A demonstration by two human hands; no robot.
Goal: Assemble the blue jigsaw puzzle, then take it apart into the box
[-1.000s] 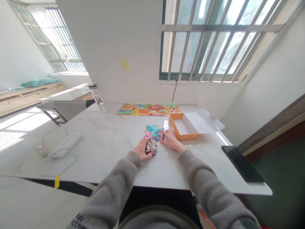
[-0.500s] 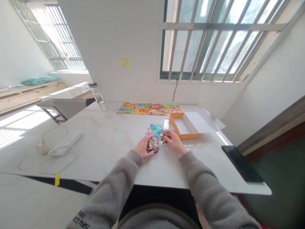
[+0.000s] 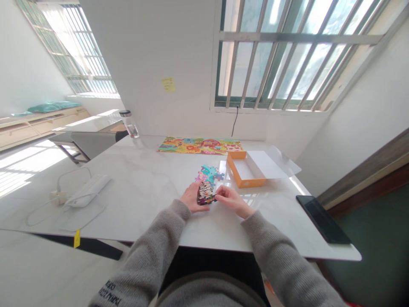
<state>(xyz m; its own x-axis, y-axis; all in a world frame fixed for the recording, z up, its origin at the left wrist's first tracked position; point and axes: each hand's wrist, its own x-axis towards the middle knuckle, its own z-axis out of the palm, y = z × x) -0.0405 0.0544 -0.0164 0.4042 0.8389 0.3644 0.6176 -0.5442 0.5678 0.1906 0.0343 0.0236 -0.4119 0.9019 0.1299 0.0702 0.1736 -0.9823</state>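
Note:
My left hand [image 3: 191, 198] curls around a stack of jigsaw puzzle pieces [image 3: 205, 191] whose many edges face up, low over the white table. At the stack's lower right edge, my right hand [image 3: 234, 202] pinches a small dark puzzle piece [image 3: 213, 198]; the fingertips partly cover it, and whether it is apart from the stack is unclear. Just beyond both hands, a patch of colourful puzzle pieces [image 3: 209, 172] in turquoise, pink and blue lies on the tabletop, its near part hidden behind the stack.
A long printed farm-animal picture [image 3: 198, 146] lies by the wall. To the right stands an orange box [image 3: 252, 183] with its white lid folded out, and a black tablet [image 3: 322, 219]. A power strip [image 3: 87, 192] with cables and a clear bottle [image 3: 130, 125] are on the left.
My right hand has drawn back toward me, from the patch of pieces to the lower edge of the stack. My left hand has stayed almost in place, holding the stack.

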